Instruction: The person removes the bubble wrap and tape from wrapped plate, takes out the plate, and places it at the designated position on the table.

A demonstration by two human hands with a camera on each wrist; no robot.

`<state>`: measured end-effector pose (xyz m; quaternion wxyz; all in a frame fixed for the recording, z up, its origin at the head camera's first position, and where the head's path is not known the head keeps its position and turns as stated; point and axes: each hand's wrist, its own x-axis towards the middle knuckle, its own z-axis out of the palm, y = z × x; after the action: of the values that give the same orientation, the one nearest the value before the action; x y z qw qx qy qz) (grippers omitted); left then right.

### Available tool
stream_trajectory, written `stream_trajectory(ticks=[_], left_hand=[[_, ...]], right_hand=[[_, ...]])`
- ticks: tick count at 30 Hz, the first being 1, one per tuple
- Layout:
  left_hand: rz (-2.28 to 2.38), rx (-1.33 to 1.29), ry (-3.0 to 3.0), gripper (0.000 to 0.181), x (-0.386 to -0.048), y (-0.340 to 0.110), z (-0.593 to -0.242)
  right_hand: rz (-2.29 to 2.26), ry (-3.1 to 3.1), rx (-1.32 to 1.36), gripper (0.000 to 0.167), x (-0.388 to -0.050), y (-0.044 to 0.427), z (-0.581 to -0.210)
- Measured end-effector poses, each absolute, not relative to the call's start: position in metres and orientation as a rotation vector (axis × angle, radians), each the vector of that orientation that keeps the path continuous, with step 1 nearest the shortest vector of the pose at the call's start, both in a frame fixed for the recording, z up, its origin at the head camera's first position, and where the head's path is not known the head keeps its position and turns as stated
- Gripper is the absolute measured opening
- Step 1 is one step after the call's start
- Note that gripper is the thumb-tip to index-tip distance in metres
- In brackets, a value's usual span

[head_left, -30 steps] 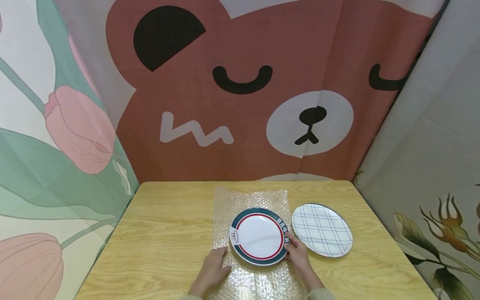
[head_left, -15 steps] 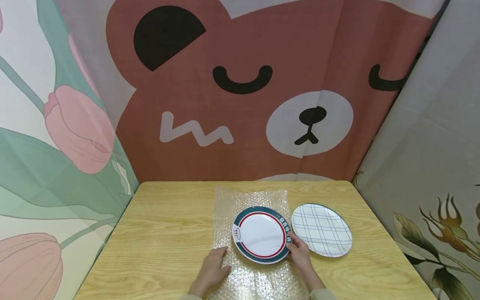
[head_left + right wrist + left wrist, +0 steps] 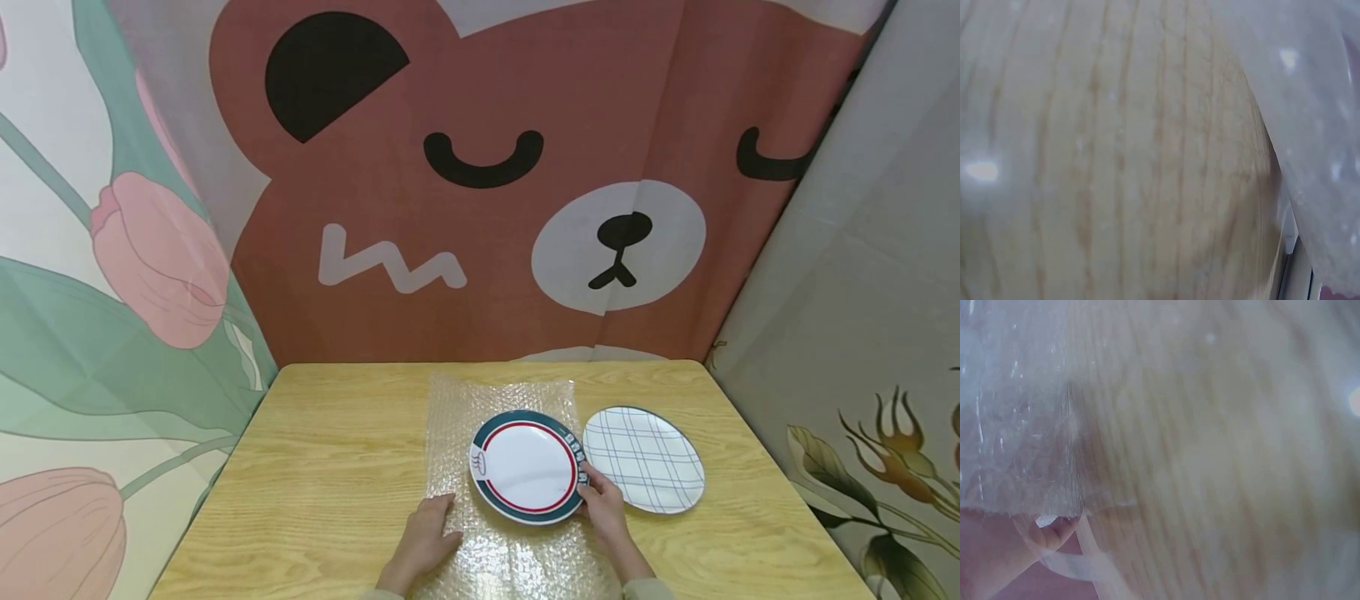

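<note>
A round plate [image 3: 530, 467] with a white middle, a red ring and a dark teal rim is over a sheet of bubble wrap [image 3: 453, 417] in the head view. My right hand [image 3: 604, 503] pinches its right rim, thumb on top and other fingers partly hidden below. Whether the plate touches the wrap, I cannot tell. My left hand [image 3: 423, 537] rests at the wrap's left edge, fingers extended, holding nothing. The wrist views are blurred; bubble wrap [image 3: 1013, 425] fills the left of the left wrist view and bubble wrap [image 3: 1310, 125] the right of the right one.
A second white plate [image 3: 645, 460] with a blue grid pattern lies right of the wrap, close to my right hand. The wooden table [image 3: 330, 450] extends on both sides. A curtain with a bear print [image 3: 375, 317] hangs behind its far edge.
My right hand has shifted the teal-rimmed plate slightly right and away from me, towards the grid-patterned plate. My left hand and the bubble wrap have stayed put.
</note>
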<state>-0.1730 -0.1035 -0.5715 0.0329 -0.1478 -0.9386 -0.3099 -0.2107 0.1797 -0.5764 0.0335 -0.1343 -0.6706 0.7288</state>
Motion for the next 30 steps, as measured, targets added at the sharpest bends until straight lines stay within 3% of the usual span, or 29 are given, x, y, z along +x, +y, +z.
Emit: stream_trajectory(ticks=[25, 30], left_hand=[[-0.97, -0.455, -2.882, 0.053, -0.172, -0.104, -0.57], [-0.99, -0.453, -2.899, 0.053, -0.173, -0.103, -0.57]], right_hand=[[2.18, -2.052, -0.447, 0.046, -0.208, 0.187, -0.567], [2.205, -1.922, -0.281, 0.045, -0.209, 0.192, -0.578]])
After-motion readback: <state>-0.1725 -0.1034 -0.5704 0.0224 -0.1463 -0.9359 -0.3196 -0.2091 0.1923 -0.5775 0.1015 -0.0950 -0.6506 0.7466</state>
